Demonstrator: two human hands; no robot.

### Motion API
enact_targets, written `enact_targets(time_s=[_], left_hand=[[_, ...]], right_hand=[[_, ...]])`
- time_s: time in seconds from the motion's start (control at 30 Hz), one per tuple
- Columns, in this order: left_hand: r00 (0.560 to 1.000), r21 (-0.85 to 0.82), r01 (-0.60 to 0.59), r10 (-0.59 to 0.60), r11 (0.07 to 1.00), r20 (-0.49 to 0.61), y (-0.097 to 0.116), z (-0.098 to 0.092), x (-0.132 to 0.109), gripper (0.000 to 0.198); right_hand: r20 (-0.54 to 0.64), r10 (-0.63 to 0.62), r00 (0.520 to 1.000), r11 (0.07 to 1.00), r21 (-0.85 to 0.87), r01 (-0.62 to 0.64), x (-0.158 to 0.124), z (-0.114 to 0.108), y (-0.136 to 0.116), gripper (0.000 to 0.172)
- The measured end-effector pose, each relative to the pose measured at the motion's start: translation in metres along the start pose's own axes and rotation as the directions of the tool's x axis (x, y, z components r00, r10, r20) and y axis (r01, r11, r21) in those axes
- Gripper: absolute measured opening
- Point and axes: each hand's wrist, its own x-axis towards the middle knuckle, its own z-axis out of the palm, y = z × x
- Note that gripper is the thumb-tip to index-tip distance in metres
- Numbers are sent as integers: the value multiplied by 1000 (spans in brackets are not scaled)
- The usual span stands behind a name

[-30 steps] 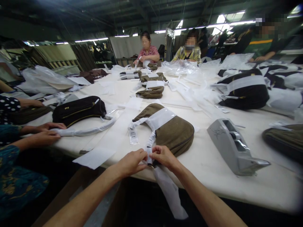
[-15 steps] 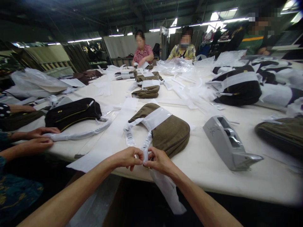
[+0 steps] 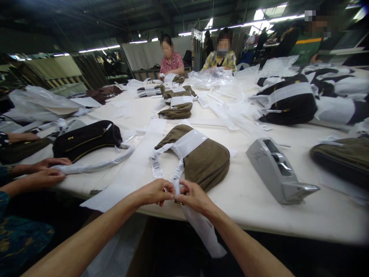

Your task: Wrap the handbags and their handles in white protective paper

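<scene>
A brown bag (image 3: 206, 161) with a white paper band (image 3: 190, 142) around it lies at the table's front edge. Its strap (image 3: 178, 169) is wrapped in white paper and curves down to the edge. My left hand (image 3: 161, 192) pinches the wrapped strap from the left, and my right hand (image 3: 191, 196) pinches it from the right, fingertips close together. A loose white paper strip (image 3: 204, 232) hangs below my right hand over the edge. A clear packet with a label (image 3: 157, 167) lies left of the strap.
A grey tape dispenser (image 3: 271, 171) stands on the right. At the left, another person's hands (image 3: 49, 171) hold the wrapped strap of a black bag (image 3: 88, 140). Wrapped black bags (image 3: 291, 102) are piled at the right; people work across the table.
The whole view has shifted slightly. Both my hands remain on the strap with almost the same grip, and the brown bag has not visibly moved on the table.
</scene>
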Motion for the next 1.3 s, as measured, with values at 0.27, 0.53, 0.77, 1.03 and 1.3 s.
enact_targets(time_s=[0.27,0.53,0.77,1.03,1.3], left_hand=[[974,172,-100,132,980,-187,-3,12,3,8],[934,336,-240,311,911,-177,12,22,-8,9],[929,103,-199,221,975,-298,-6,21,-22,16],[670,-410,-200,-181,890,-720,-41,54,-26,60],[723,-592,-323,-211,739,-658,-28,110,-3,41]], right_hand=[[71,157,985,984,68,-162,10,-7,-14,15],[18,316,949,949,-20,-315,25,-6,-18,22],[130,271,954,959,46,-279,22,-18,-15,20],[238,130,962,977,134,-165,9,-34,-4,16],[-84,32,996,988,-150,-44,11,-14,-13,27]])
